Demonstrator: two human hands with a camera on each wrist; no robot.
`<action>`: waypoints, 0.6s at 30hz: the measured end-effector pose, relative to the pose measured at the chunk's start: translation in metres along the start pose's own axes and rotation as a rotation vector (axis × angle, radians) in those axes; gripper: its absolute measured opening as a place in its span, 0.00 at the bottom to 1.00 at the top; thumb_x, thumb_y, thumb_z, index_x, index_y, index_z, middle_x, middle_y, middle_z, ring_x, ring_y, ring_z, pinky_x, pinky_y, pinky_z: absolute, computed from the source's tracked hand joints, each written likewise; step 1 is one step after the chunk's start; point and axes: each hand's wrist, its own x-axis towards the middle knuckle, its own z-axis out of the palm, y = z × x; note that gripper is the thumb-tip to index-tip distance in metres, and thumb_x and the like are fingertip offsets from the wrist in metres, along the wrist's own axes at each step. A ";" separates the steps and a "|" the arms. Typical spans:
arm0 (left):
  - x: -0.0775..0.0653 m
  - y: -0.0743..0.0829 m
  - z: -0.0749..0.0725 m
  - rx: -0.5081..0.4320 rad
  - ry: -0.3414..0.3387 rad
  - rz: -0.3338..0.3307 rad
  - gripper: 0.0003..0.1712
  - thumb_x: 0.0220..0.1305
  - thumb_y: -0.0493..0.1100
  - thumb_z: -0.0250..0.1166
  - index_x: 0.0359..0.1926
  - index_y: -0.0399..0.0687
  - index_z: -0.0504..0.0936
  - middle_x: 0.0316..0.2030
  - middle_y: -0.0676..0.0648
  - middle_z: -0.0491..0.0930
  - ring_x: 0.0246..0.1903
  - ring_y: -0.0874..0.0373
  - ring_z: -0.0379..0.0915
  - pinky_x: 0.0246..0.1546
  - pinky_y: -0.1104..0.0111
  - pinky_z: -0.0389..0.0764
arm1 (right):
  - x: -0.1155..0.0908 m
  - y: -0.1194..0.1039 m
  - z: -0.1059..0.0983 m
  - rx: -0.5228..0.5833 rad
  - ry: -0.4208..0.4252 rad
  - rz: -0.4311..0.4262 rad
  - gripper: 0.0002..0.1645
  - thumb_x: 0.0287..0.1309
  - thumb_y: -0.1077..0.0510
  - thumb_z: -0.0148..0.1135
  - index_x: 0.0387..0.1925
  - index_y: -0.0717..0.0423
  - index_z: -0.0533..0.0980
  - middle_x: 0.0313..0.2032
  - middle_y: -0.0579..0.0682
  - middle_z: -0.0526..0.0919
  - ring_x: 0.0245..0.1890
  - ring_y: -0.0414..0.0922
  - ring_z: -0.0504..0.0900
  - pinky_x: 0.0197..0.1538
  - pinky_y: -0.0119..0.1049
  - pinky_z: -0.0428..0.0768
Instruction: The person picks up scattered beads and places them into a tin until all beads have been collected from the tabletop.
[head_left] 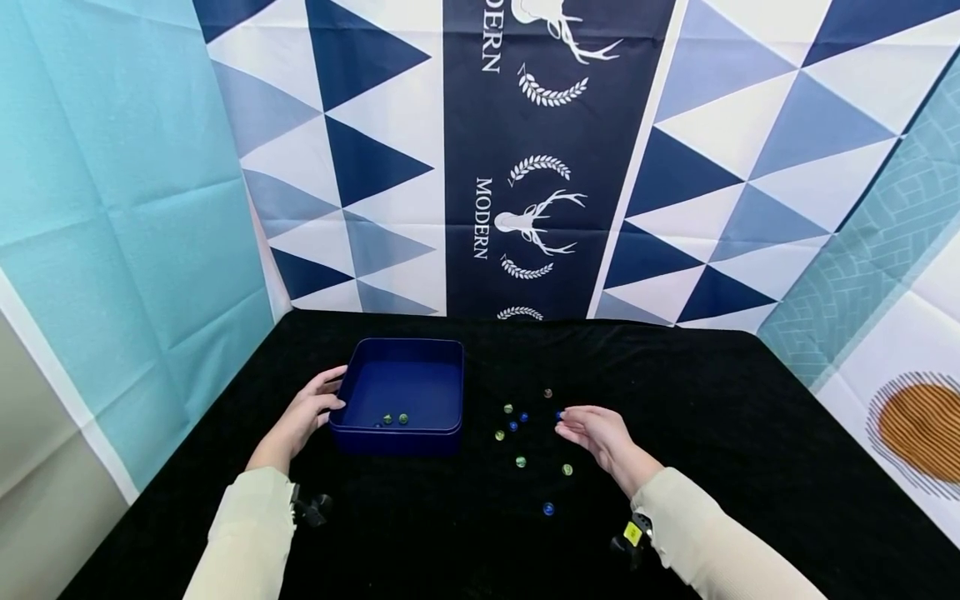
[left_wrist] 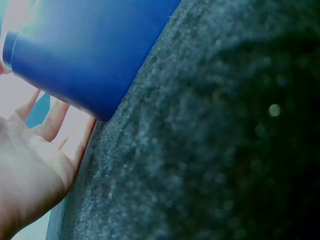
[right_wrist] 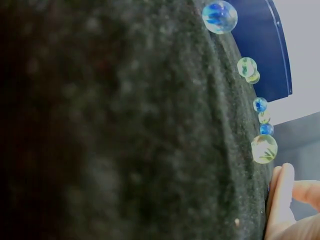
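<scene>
A deep blue square box (head_left: 397,442) stands on the black cloth, left of centre. My left hand (head_left: 303,414) touches its left wall, the thumb near the rim; in the left wrist view the fingers lie rather straight along the outside. Inside the box, green marbles (head_left: 403,419) and a dark blue one lie near the front wall. My right hand (head_left: 600,437) is low over the cloth, fingers stretched out, fingertips at a blue marble (head_left: 558,415) they partly cover. The right wrist view hides that contact; a greenish clear marble (right_wrist: 264,149) shows just beyond the fingertips.
Several loose marbles lie between the box and my right hand, among them a green one (head_left: 521,462) and a brownish one (head_left: 548,393). Nearest me is a blue marble (head_left: 549,509). A patterned curtain (head_left: 517,167) hangs behind the black cloth (head_left: 465,533).
</scene>
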 end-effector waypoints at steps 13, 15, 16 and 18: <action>0.002 -0.002 0.000 -0.003 -0.001 -0.004 0.38 0.60 0.31 0.50 0.71 0.44 0.50 0.68 0.33 0.48 0.64 0.41 0.49 0.57 0.51 0.59 | 0.006 -0.002 -0.001 -0.067 -0.006 0.048 0.12 0.56 0.75 0.50 0.43 0.78 0.68 0.25 0.53 0.80 0.26 0.43 0.81 0.37 0.32 0.79; 0.001 -0.001 0.000 -0.003 0.004 -0.009 0.38 0.60 0.31 0.50 0.71 0.44 0.51 0.68 0.34 0.48 0.64 0.41 0.49 0.57 0.52 0.59 | 0.006 -0.002 -0.001 -0.076 -0.009 0.044 0.16 0.56 0.75 0.50 0.47 0.79 0.66 0.26 0.53 0.80 0.26 0.43 0.81 0.37 0.32 0.79; 0.001 -0.001 0.001 -0.004 0.007 -0.011 0.38 0.60 0.30 0.50 0.71 0.44 0.51 0.68 0.34 0.48 0.64 0.42 0.49 0.57 0.52 0.59 | 0.006 -0.002 -0.001 -0.079 -0.010 0.043 0.17 0.56 0.75 0.50 0.48 0.80 0.65 0.26 0.53 0.80 0.26 0.43 0.81 0.37 0.33 0.79; 0.001 -0.001 0.001 -0.005 0.011 -0.013 0.38 0.60 0.30 0.50 0.71 0.44 0.51 0.68 0.34 0.49 0.63 0.42 0.50 0.57 0.53 0.59 | 0.008 -0.002 -0.001 -0.082 -0.015 0.043 0.19 0.56 0.74 0.51 0.50 0.80 0.64 0.27 0.53 0.80 0.27 0.42 0.81 0.37 0.33 0.79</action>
